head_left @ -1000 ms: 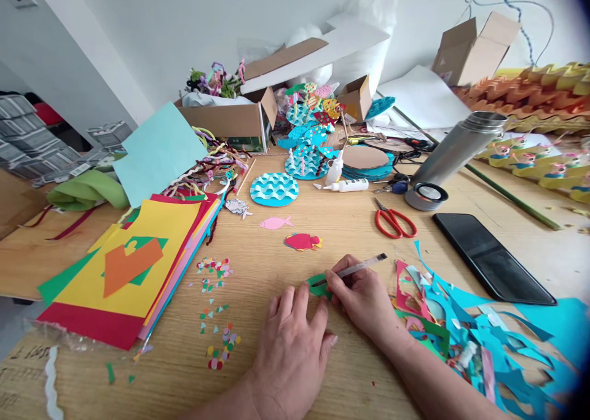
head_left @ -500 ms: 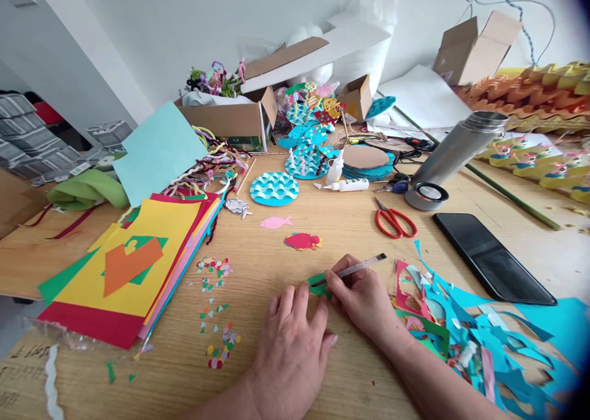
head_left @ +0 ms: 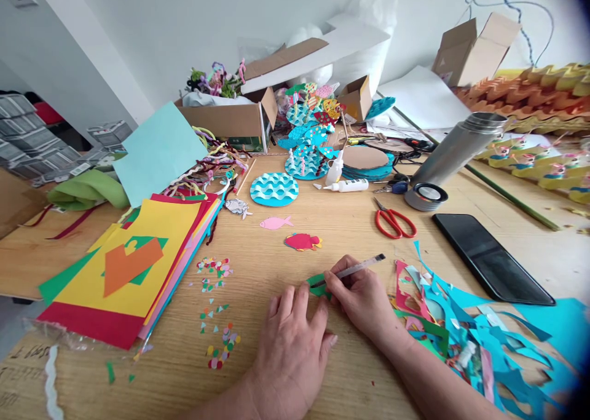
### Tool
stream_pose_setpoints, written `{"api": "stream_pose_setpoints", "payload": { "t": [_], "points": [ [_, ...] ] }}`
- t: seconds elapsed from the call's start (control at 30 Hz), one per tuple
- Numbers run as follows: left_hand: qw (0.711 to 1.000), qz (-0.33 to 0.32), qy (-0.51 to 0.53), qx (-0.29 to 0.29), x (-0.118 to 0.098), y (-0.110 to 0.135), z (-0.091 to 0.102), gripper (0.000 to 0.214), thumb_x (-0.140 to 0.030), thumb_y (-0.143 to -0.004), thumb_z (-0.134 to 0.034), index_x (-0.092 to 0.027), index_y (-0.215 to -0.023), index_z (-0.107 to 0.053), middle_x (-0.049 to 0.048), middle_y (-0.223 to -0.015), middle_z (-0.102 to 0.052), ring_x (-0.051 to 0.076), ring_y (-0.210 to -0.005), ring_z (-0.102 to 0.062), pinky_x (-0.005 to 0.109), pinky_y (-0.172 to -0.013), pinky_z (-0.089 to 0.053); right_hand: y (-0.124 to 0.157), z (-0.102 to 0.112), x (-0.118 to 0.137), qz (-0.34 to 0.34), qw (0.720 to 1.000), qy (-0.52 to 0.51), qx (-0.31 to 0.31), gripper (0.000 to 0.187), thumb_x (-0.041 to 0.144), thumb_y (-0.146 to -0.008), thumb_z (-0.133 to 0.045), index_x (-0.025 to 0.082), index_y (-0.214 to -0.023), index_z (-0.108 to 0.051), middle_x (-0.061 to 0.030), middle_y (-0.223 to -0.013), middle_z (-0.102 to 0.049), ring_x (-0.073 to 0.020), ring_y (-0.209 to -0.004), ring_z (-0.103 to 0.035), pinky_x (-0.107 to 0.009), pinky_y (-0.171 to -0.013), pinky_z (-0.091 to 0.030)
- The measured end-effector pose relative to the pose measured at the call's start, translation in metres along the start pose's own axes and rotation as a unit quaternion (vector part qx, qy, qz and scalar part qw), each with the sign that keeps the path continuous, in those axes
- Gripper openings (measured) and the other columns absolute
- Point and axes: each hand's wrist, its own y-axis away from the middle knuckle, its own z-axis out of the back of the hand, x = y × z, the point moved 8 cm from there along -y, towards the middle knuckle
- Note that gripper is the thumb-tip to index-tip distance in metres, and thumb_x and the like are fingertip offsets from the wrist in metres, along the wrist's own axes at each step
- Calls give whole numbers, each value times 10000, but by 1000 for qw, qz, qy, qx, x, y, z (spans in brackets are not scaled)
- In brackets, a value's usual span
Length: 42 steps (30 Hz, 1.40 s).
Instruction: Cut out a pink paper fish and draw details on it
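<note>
My right hand point(head_left: 362, 297) grips a pen point(head_left: 359, 265), its tip down on a small green paper piece point(head_left: 317, 281). Lying flat on the table, my left hand point(head_left: 292, 340) has its fingers apart, and its fingertips touch the near edge of that green piece. Part of the green paper is hidden under my fingers. Just beyond are a red paper fish point(head_left: 303, 241) with yellow fins, a pink paper fish point(head_left: 275, 222) and a patterned black-and-white fish point(head_left: 237, 207). A blue disc with wavy strips point(head_left: 274, 189) lies farther back.
Coloured paper sheets point(head_left: 175, 223) lie left, near scattered confetti point(head_left: 224, 346). Blue paper scraps point(head_left: 465, 321), a phone point(head_left: 493, 257) and red-handled scissors point(head_left: 394, 222) lie right. Glue bottles point(head_left: 350, 185), a tilted steel flask point(head_left: 458, 146) and a cardboard box point(head_left: 230, 115) stand behind.
</note>
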Motion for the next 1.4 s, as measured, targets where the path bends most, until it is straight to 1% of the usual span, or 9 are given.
{"api": "stream_pose_setpoints", "payload": {
  "t": [0.4, 0.73, 1.03, 1.4],
  "points": [
    [1000, -6, 0, -14, 0, 1, 0, 346, -392, -926, -452, -262, -1237, -529, 88, -1285, -491, 279, -1126, -441, 501, -921, -442, -1, 1, -2, -9, 1000, -9, -6, 185, 315, -807, -566, 212, -678, -483, 52, -478, -524, -87, -379, -434, -206, -386, -327],
    [1000, -3, 0, -1, 1, 0, 0, 353, -394, -919, -465, -257, -1238, -529, 94, -1293, -495, 283, -1132, -447, 502, -927, -444, 0, -2, 3, 6, 1000, -4, 11, 199, 316, -812, -568, 207, -670, -481, 52, -488, -503, -90, -417, -433, -208, -415, -335],
    [1000, -7, 2, -3, 0, 0, -1, 344, -398, -927, -445, -252, -1227, -532, 96, -1300, -493, 282, -1151, -436, 510, -952, -426, 0, 0, 1, 5, 1000, 1, 4, 198, 302, -817, -565, 208, -665, -479, 52, -492, -505, -90, -414, -434, -207, -414, -331],
    [1000, -7, -1, -8, 0, 1, 1, 350, -390, -924, -455, -255, -1239, -528, 93, -1290, -495, 282, -1136, -445, 506, -929, -439, -1, 0, 0, 4, 1000, -8, 4, 197, 303, -816, -573, 206, -669, -487, 53, -488, -510, -88, -407, -430, -206, -412, -331]
  ]
}}
